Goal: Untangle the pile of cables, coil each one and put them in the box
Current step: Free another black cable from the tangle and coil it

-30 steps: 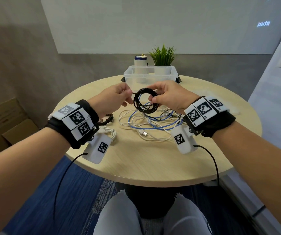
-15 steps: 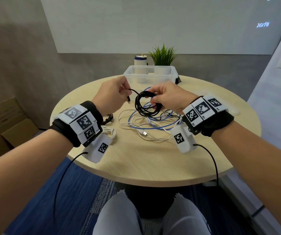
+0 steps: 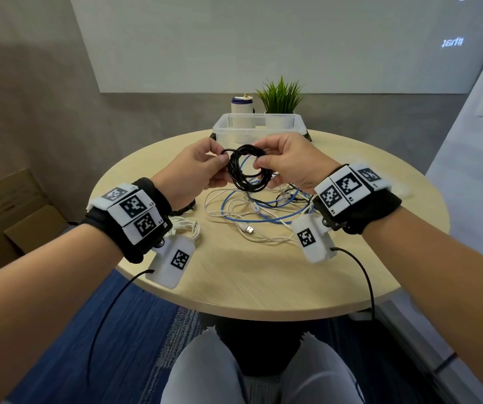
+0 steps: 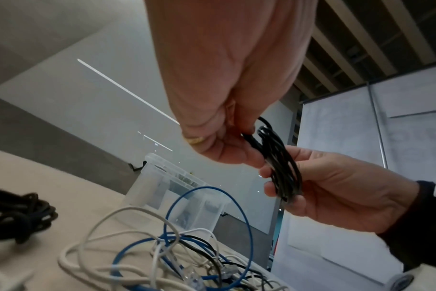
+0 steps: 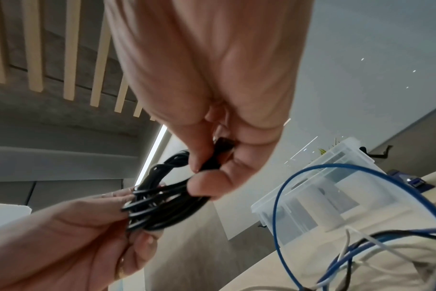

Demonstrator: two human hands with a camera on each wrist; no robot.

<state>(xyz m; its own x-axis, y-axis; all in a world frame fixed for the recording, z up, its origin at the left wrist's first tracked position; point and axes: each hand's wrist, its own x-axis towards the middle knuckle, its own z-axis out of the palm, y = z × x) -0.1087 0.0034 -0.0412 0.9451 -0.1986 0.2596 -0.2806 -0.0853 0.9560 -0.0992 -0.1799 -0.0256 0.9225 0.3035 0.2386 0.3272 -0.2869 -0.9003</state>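
The table (image 3: 263,275) looks like pale matt wood. The box (image 3: 228,132) is clear, smooth plastic. The black cable (image 3: 247,170) is glossy.

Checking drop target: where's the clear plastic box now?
Head view: the clear plastic box sits at the round table's far edge, centre, beyond both hands, before the green plant.

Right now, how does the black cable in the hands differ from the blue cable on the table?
The black cable is wound into a tight round coil; the blue cable sprawls in loose loops. The black cable is held up off the table, pinched by the left hand and right hand; the blue cable lies tangled with white cables. Neither is in the box yet.
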